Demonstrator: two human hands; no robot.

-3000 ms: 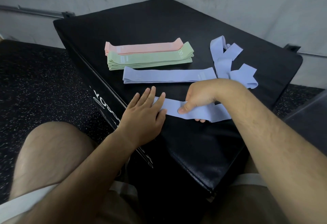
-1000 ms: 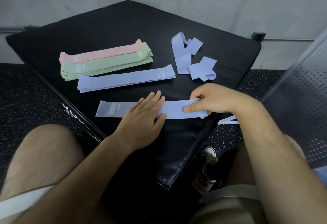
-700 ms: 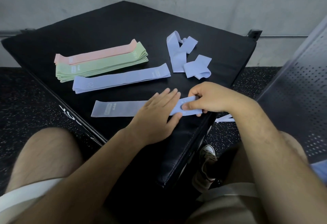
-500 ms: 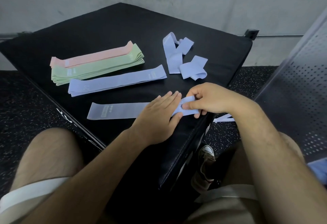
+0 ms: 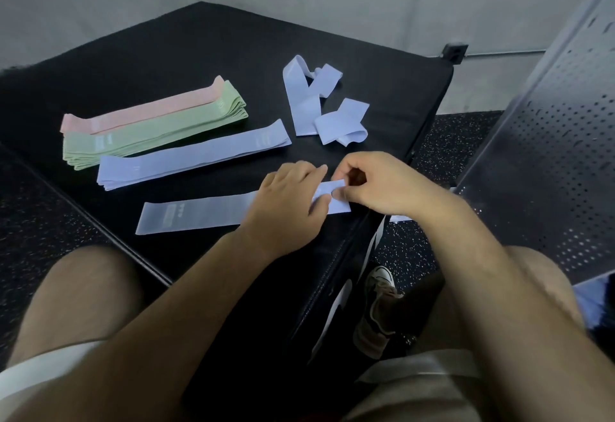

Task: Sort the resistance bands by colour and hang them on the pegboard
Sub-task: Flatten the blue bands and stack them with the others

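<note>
Spread over a black padded counter [image 5: 199, 55], colour-sorted piles. At far right, a perforated metal panel [image 5: 549, 155], probably the pegboard. Toward the left, a green stack [image 5: 159, 128] with a pink band [image 5: 149, 110] along its far edge, and a flat lilac stack [image 5: 193, 155] just beside. Behind, tangled lilac bands [image 5: 319, 105], not yet smoothed. At the near edge, one lilac band [image 5: 199, 215] lying flat, held down under the left hand [image 5: 286, 202], fingers fairly straight. Right hand [image 5: 376, 182] in a narrow grip, pinching the band's right end between thumb and fingertip. Looks light, thin, limp and stretchy. Best taken at a folded end or through the loop, never mid-span, to avoid sag and twist.
</note>
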